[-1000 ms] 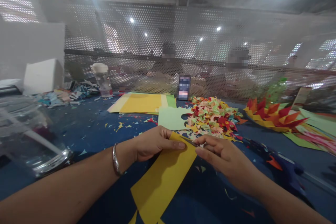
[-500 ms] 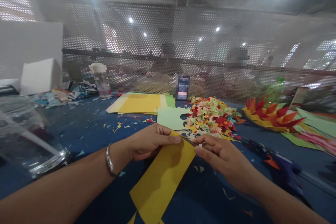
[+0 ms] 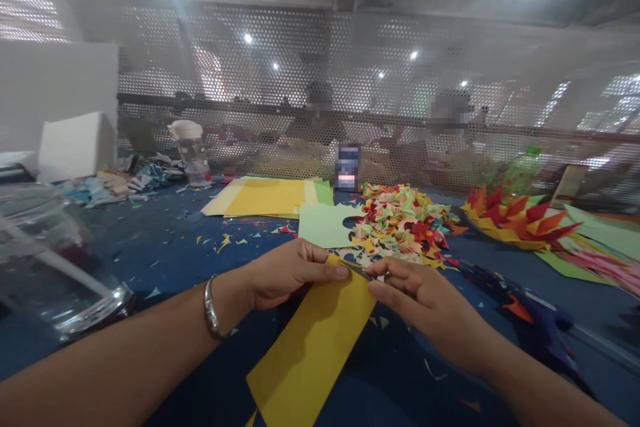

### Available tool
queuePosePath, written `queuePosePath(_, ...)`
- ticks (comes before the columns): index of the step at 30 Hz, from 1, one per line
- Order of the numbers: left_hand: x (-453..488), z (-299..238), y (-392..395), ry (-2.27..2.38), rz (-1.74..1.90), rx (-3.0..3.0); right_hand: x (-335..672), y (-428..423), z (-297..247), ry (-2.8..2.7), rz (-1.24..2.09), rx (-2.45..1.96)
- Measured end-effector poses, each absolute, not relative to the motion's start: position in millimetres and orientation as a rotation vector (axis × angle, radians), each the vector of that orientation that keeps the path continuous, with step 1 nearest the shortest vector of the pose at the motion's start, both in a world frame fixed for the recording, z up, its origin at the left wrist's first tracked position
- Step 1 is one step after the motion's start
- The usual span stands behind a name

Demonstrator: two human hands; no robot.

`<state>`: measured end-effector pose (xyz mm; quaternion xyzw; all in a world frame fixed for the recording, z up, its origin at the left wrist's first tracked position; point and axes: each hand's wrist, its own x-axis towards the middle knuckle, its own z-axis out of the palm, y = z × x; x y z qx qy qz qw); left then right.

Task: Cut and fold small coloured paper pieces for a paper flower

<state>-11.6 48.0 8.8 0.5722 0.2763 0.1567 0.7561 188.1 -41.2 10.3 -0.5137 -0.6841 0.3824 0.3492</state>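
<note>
A long yellow paper strip (image 3: 310,340) lies on the dark blue table (image 3: 165,247), running toward me. My left hand (image 3: 290,272), a metal bangle on its wrist, pinches the strip's far end with thumb over fingers. My right hand (image 3: 425,300) has its fingers closed on the same end from the right, and a thin dark edge shows between thumb and forefinger; I cannot make out what it is. Just beyond the hands lies a heap of small folded coloured paper pieces (image 3: 405,220).
A pale green sheet (image 3: 325,223) and a stack of yellow sheets (image 3: 265,197) lie further back. A clear plastic jar (image 3: 45,260) lies at the left. Red and orange folded paper (image 3: 515,220) sits at the right. A perforated screen (image 3: 350,87) backs the table, with people behind it.
My hands stay at the strip's far end and have hardly moved. The view has shifted slightly.
</note>
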Motion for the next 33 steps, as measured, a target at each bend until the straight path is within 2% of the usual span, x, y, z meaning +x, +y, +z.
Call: queuePosePath(33, -10.0, 8.6, 50.0, 0.573, 0.378, 1.200, 189.5, -40.7, 8.4, -1.762, 0.916, -1.333)
